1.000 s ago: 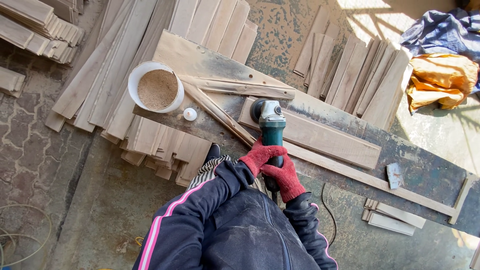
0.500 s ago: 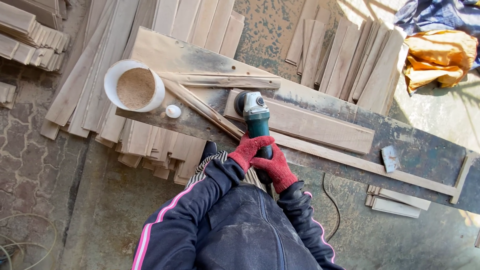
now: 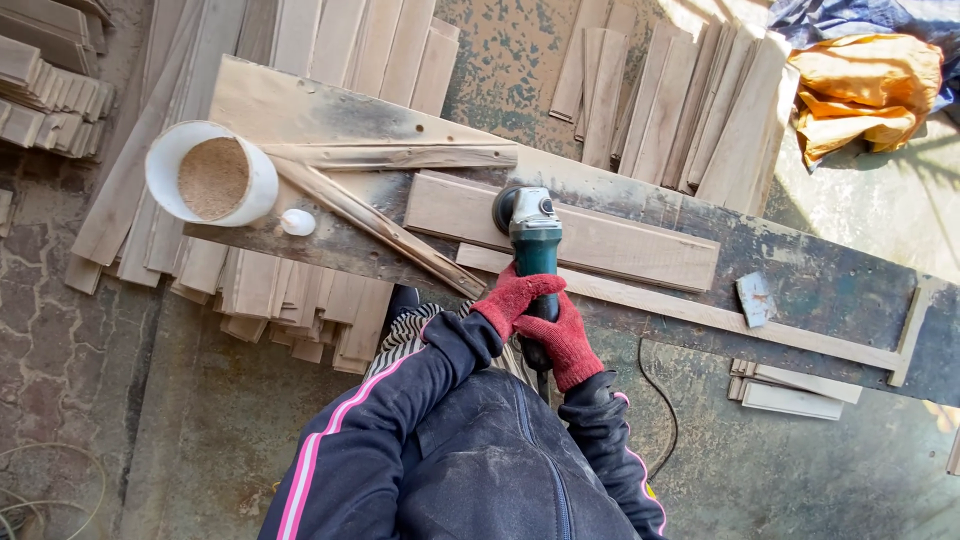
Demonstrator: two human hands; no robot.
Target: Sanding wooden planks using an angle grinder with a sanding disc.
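Both my hands wear red gloves and grip a green and grey angle grinder (image 3: 534,238). My left hand (image 3: 512,296) wraps the body from the left; my right hand (image 3: 566,342) holds the rear handle. The grinder's round head rests on a pale wooden plank (image 3: 620,243) lying on a long dark workbench (image 3: 830,290). The plank butts against a thin wooden strip (image 3: 700,312) along the bench's near edge.
A white bucket of sawdust (image 3: 211,174) and a small white cap (image 3: 297,222) sit at the bench's left end. Stacks of planks (image 3: 690,110) lie on the floor behind and under the bench. Orange and blue cloth (image 3: 865,75) lies far right. A black cable (image 3: 660,400) trails on the floor.
The grinder has slid to the right along the plank, away from its left end. The view has also shifted, so the bucket and bench sit further left in the frame.
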